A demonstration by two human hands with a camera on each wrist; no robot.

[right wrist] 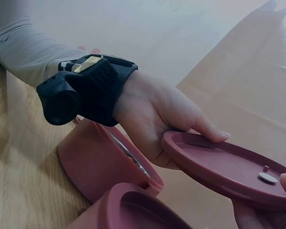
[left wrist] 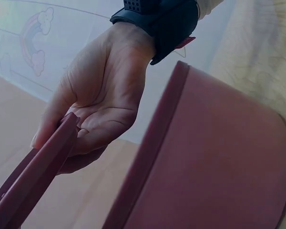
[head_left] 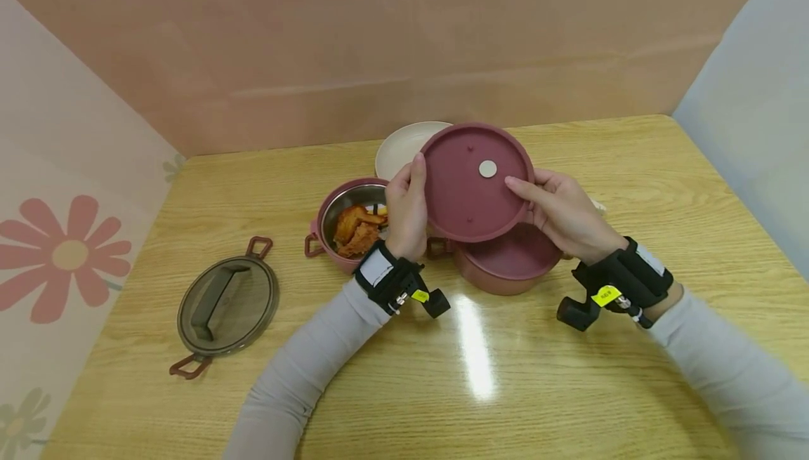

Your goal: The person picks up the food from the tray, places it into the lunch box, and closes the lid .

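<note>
A round maroon lid [head_left: 470,186] is held tilted above the table, its underside with a small white disc facing me. My left hand [head_left: 407,207] grips its left edge, thumb in front. On the other side my right hand [head_left: 562,211] grips the edge, thumb lying on the underside. Under the lid sits a maroon container [head_left: 508,267]. The right wrist view shows the left hand [right wrist: 157,119] pinching the lid [right wrist: 229,167]. In the left wrist view the right hand [left wrist: 95,119] clasps the lid's rim [left wrist: 33,186].
A pink bowl [head_left: 329,214] with a steel liner holds fried food [head_left: 357,228] just left of my left hand. A cream plate [head_left: 401,147] lies behind the lid. A clear brown lid [head_left: 227,302] with a handle lies at the table's left. Walls enclose the wooden table [head_left: 569,390].
</note>
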